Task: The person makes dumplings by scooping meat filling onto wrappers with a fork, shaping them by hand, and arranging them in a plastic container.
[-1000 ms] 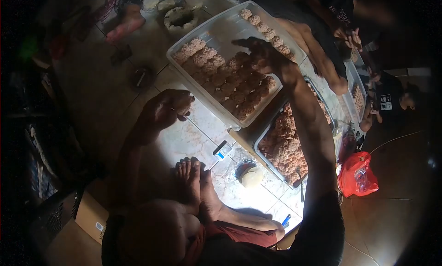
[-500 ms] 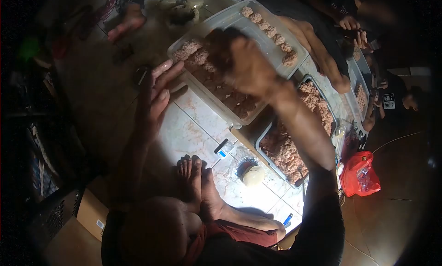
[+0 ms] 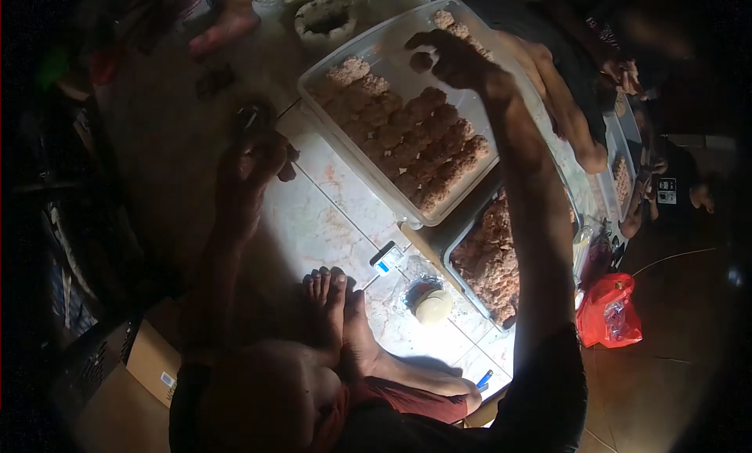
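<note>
in our judgement, we needed a soft touch and small gaps between the meat balls [image 3: 427, 106], which lay in rows inside the plastic box [image 3: 392, 57]. we had the right arm [image 3: 540, 194] stretched forward and the right hand [image 3: 458, 59] above the box, fingers bent around a small round shape [image 3: 421, 61]; we could not tell if it was meat or thumb. our left hand [image 3: 262, 157] was curled near the box, and whether it held anything, we could not see.

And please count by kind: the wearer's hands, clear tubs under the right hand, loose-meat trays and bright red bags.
Left hand and right hand: 2
Clear tub: 1
Loose-meat tray: 1
Bright red bag: 1
Total: 5
</note>
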The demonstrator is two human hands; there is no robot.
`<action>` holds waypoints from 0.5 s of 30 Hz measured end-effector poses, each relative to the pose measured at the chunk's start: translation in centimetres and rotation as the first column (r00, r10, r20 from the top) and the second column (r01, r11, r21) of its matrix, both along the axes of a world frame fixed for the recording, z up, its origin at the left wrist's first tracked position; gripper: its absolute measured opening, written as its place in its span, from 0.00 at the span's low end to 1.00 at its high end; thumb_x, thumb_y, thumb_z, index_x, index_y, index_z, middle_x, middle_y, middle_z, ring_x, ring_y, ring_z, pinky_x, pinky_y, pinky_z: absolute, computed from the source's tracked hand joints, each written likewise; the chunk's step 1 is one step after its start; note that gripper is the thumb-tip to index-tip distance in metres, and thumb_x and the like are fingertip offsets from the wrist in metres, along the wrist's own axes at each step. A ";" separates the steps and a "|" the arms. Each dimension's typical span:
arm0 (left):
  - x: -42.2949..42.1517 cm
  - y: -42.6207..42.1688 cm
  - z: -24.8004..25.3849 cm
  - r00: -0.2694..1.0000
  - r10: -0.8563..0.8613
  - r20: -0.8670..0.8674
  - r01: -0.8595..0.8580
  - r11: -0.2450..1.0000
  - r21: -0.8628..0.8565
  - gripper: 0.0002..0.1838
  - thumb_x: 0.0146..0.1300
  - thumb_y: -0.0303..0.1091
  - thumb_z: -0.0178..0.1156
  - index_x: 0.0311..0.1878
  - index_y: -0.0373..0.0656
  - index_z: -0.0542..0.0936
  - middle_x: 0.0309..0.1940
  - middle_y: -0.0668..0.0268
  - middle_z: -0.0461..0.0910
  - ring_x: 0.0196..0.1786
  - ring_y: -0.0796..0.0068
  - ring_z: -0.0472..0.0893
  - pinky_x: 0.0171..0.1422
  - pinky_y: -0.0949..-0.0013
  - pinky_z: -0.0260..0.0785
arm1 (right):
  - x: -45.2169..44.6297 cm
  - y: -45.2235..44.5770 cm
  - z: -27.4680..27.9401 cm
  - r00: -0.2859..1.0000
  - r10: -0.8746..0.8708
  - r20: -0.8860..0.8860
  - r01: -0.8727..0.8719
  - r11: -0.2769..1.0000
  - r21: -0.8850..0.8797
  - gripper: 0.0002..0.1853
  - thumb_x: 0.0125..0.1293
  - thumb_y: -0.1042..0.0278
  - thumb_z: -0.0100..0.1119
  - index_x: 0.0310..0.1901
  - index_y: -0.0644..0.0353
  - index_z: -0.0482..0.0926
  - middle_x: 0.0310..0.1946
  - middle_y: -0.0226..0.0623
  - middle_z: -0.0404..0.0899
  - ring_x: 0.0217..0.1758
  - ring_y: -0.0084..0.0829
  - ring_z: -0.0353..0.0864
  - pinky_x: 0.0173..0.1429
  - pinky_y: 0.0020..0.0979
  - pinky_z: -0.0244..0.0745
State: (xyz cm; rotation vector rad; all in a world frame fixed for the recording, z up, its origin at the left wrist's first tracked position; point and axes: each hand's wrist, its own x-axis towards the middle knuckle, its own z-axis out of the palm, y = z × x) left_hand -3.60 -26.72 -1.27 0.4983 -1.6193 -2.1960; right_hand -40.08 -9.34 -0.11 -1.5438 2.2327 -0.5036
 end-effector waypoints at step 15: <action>0.5 -1.0 -0.8 0.998 0.008 0.056 -0.007 1.000 -0.009 0.10 0.70 0.33 0.63 0.47 0.37 0.80 0.36 0.61 0.81 0.35 0.74 0.79 0.45 0.68 0.71 | -0.8 -1.7 -2.8 0.758 0.496 -0.424 -0.443 0.868 0.223 0.08 0.66 0.66 0.57 0.39 0.56 0.85 0.47 0.35 0.84 0.54 0.40 0.82 0.56 0.35 0.80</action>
